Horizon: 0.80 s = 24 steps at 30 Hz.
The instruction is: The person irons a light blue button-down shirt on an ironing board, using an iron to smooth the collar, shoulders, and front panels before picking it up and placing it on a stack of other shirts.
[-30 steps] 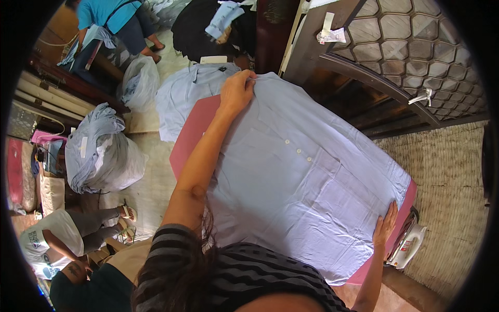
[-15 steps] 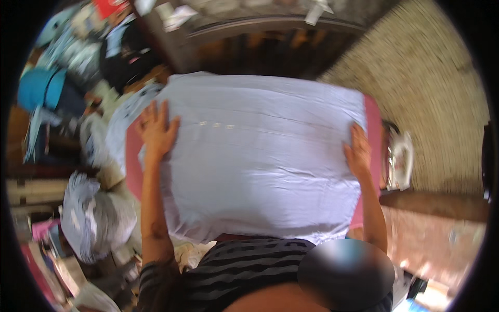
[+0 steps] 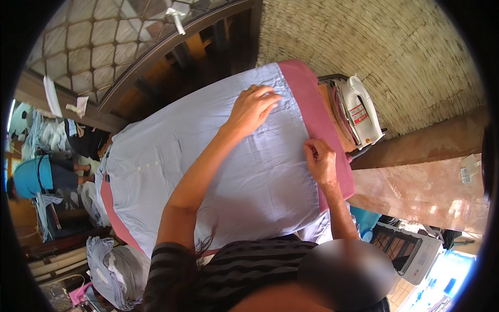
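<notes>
A pale blue-lilac garment [image 3: 208,177] with a few small buttons lies spread over an ironing board with a dark pink cover [image 3: 312,93]. My left hand [image 3: 252,110] has crossed over the cloth to its far right part. Its fingers are loosely bent and apart, close to the hem. At the garment's right edge my right hand [image 3: 320,162] is closed, with thumb and finger pinched on the hem. A white iron [image 3: 361,112] rests on the board's right end, beyond the pink cover.
Behind the board stands a dark wooden frame with patterned panes [image 3: 99,52], beside a woven mat wall [image 3: 364,41]. Bundled clothes [image 3: 117,270] sit at the lower left. A person in a blue top [image 3: 32,177] is at far left. A grey-white appliance [image 3: 416,255] stands lower right.
My view has swung right. My left hand has left the garment's left edge and reached across to the right side. My right hand has gone from lying flat to pinching the hem.
</notes>
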Tool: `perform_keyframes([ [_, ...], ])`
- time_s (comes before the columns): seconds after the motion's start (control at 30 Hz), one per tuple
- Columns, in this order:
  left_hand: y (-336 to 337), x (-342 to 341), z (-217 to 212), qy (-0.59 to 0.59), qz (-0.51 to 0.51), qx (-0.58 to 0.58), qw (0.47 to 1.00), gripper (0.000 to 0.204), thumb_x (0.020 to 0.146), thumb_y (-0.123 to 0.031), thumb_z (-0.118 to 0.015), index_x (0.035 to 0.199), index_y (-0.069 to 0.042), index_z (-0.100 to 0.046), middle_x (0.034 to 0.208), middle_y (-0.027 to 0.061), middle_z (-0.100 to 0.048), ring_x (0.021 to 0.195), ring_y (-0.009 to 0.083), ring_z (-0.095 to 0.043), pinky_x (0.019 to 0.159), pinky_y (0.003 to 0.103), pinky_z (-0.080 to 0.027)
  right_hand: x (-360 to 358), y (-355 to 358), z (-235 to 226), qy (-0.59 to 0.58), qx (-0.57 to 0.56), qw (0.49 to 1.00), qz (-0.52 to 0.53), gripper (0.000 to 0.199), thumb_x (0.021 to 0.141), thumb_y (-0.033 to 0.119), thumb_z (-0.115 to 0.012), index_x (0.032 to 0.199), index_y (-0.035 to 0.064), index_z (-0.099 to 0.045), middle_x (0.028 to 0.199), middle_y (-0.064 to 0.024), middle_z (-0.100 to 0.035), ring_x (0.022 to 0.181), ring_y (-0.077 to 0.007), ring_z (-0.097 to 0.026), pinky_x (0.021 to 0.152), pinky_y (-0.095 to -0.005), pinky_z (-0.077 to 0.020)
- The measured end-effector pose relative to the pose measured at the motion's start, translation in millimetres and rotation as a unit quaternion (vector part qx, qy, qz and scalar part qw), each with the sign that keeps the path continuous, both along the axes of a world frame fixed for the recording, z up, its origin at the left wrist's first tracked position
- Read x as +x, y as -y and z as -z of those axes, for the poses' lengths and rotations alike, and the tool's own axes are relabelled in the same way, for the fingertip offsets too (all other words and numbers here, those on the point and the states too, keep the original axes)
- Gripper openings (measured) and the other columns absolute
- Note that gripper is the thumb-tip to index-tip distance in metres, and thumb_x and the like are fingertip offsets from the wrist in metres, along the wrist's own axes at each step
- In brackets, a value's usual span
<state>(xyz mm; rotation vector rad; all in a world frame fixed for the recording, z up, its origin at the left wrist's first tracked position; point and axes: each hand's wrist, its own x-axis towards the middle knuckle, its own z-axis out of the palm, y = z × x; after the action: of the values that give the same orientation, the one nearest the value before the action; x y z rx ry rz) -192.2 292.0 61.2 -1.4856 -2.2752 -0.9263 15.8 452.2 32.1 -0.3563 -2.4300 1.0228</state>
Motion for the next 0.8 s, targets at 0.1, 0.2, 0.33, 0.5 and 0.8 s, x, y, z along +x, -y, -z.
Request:
perform_keyframes([
  [0.1,-41.9,-15.2,8.3,-0.047,0.034,-0.075,0.995,0.019,0.088,-0.008,-0.065,0.104,-0.013,-0.073,0.109,0.0063,-0.066,0.097,0.0253,-0.064,0.085,0.04,-0.052,5.2,-0.7,1.8,0.0,-0.004,1.0,0.019,0.009,0.084,0.004,-0.069,0.093,0.0016,-0.068,0.087,-0.0135,-0.067,0.074,-0.029,-0.067,0.066,-0.0369,-0.0538],
  [0.2,-64.1,-26.4,4.9,-0.034,0.07,-0.16,0.984,0.015,0.088,-0.006,-0.065,0.1,-0.011,-0.072,0.099,0.0056,-0.067,0.092,0.0255,-0.065,0.08,0.04,-0.053,4.4,-6.4,0.4,0.008,-0.006,1.0,0.027,0.01,0.084,0.005,-0.069,0.093,0.0026,-0.068,0.088,-0.0129,-0.068,0.075,-0.0295,-0.067,0.067,-0.0375,-0.0541],
  [0.33,-72.0,-38.0,1.2,-0.006,0.098,-0.19,0.977,0.013,0.086,-0.005,-0.065,0.097,-0.01,-0.071,0.09,0.0049,-0.065,0.087,0.0263,-0.065,0.074,0.04,-0.053,-2.5,-16.4,-1.7,0.055,-0.004,0.998,0.014,0.012,0.085,0.01,-0.069,0.095,0.0042,-0.068,0.091,-0.012,-0.069,0.078,-0.0304,-0.068,0.068,-0.0392,-0.054],
  [0.5,-68.5,-42.2,0.7,0.019,0.134,-0.161,0.978,0.006,0.08,-0.002,-0.065,0.083,-0.007,-0.065,0.085,0.0065,-0.06,0.082,0.0272,-0.063,0.067,0.041,-0.052,-13.9,-19.6,-19.4,0.138,-0.029,0.99,0.001,0.016,0.086,0.014,-0.069,0.099,0.0045,-0.067,0.092,-0.0132,-0.07,0.08,-0.0312,-0.069,0.069,-0.0404,-0.0542],
  [0.8,-67.6,-40.6,-6.5,-0.076,0.103,-0.113,0.985,0.006,0.082,-0.005,-0.066,0.086,-0.008,-0.066,0.087,0.0041,-0.065,0.08,0.0259,-0.064,0.07,0.039,-0.052,-52.0,-23.4,-16.4,0.08,-0.005,0.997,-0.004,0.028,0.086,0.017,-0.07,0.111,0.0034,-0.065,0.091,-0.0136,-0.07,0.079,-0.0323,-0.069,0.071,-0.0416,-0.054],
])
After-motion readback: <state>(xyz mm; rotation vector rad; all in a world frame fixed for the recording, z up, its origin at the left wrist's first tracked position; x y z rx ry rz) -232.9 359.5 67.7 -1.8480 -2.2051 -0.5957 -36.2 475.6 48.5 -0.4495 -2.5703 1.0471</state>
